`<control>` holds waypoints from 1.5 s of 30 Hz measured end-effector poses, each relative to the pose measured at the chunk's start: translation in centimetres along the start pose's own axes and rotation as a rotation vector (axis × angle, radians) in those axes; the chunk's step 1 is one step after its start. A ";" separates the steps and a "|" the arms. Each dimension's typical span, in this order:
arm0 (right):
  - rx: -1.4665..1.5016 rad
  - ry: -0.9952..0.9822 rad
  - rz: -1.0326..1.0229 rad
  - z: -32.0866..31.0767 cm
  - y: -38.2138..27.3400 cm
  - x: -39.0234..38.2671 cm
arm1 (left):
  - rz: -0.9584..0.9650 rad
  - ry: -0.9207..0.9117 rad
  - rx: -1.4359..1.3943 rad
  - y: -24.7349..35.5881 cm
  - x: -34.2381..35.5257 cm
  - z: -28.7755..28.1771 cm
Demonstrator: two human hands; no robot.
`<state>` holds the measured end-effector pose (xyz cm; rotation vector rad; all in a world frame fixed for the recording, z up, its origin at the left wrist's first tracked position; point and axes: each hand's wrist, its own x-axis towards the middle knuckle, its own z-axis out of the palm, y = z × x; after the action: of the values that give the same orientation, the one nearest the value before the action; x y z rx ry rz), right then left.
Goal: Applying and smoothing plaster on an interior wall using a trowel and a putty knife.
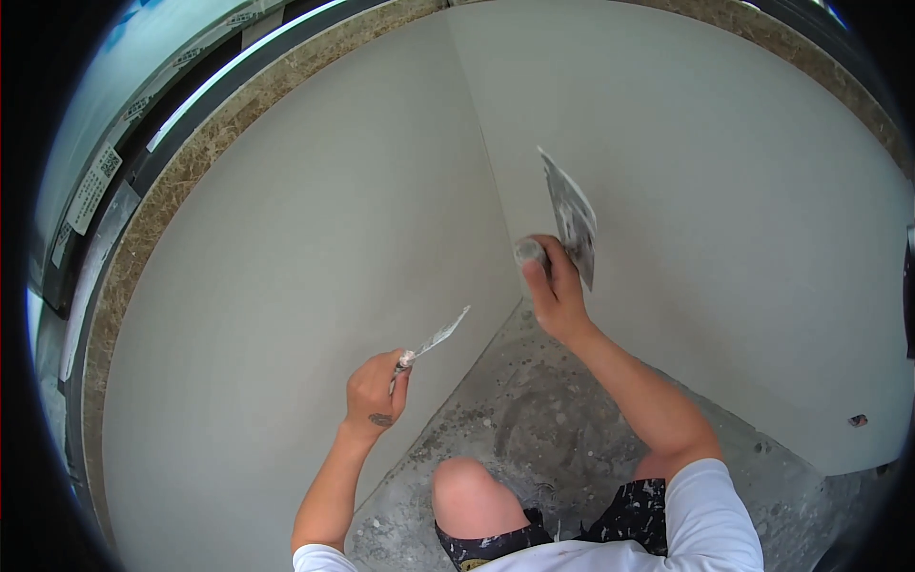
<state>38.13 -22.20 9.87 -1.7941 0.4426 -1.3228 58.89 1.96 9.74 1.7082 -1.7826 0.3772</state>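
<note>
In my right hand [557, 294], the fingers are wrapped round the thick handle of a plastering trowel [576, 221]. Its broad metal blade, smeared with white and grey, stands on edge in front of the right wall [724, 229], near the corner; whether it touches the wall I cannot tell. My left hand [375, 389] grips a putty knife [440, 336], lower and to the left, in front of the left wall [286, 229]. The knife's blade carries whitish residue and points up and right toward the corner. Both walls look smooth and pale grey.
Below the corner lies a bare, spotted concrete floor [562, 410], with my bent knee above it. A brown stone ledge [181, 181] borders the walls' top, and window frames stand beyond it at the left. A small opening [858, 420] sits low in the right wall.
</note>
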 end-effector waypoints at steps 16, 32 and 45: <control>0.311 0.198 0.330 8.2 0.8 17.5 | 0.291 0.173 0.121 -5.6 7.4 -7.4; 0.197 0.481 0.212 -28.4 -15.8 -4.3 | 0.255 0.157 0.033 -6.6 6.1 -6.6; -0.647 0.253 0.446 -20.3 -20.8 -9.2 | 0.289 0.262 0.007 -5.6 7.0 -7.2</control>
<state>12.30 -12.10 22.48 -1.8631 1.4535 -1.1550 66.34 0.14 18.33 1.3354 -1.8314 0.6981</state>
